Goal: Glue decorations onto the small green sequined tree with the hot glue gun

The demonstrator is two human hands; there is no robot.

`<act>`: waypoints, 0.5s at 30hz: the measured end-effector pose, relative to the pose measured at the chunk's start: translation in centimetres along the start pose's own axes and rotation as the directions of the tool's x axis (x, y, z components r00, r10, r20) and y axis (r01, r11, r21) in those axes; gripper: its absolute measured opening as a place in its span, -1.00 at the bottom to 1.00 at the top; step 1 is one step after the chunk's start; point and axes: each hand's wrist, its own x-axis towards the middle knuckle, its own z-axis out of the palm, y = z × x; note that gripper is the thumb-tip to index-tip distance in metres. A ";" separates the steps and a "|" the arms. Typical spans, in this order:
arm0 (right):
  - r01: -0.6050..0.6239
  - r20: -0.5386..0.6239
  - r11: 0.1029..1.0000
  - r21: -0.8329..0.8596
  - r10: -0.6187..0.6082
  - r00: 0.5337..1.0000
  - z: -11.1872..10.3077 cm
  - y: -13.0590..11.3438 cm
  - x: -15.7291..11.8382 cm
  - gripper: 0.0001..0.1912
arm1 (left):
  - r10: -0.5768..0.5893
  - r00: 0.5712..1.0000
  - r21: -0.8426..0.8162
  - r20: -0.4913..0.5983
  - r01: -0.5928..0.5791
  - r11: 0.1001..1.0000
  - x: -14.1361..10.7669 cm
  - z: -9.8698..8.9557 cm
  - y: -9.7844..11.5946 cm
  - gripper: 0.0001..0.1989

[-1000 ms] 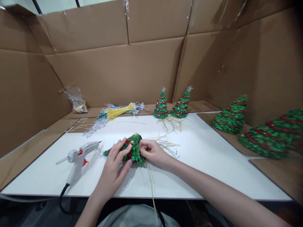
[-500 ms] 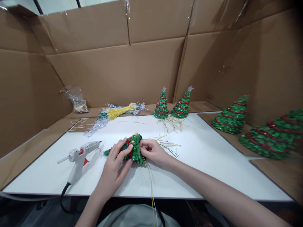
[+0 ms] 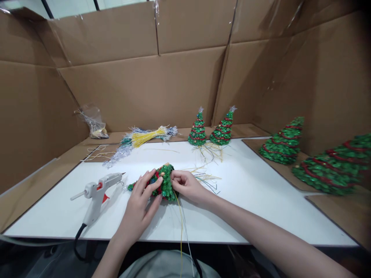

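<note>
A small green Christmas tree ornament (image 3: 166,185) with red garland lies on its side on the white table, its tip to the left and its base to the right. My left hand (image 3: 142,197) is closed over its side and steadies it. At the base, my right hand (image 3: 187,185) pinches with thumb and fingertips; what sits between them is hidden. A yellow wire (image 3: 181,224) and a white wire (image 3: 187,231) hang from the base over the table's front edge. More yellow and dark green wires (image 3: 207,178) spread out behind my right hand.
A glue gun (image 3: 97,195) stands at the left, its cord over the edge. Bundled wires (image 3: 147,136) and a plastic bag (image 3: 94,122) lie at the back. Two star-topped trees (image 3: 198,129) stand behind; two larger-looking trees (image 3: 282,142) are at right. Cardboard walls (image 3: 139,90) enclose the table.
The hanging yellow and white wires have shifted, the yellow one slightly left at its lower end. Both hands and the tree stay in place.
</note>
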 end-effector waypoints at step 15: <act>-0.019 -0.001 1.000 0.005 0.019 1.000 0.0 -0.2 0.0 -0.78 | 0.004 1.000 0.001 -0.001 -0.004 1.000 0.1 0.0 -0.1 -0.53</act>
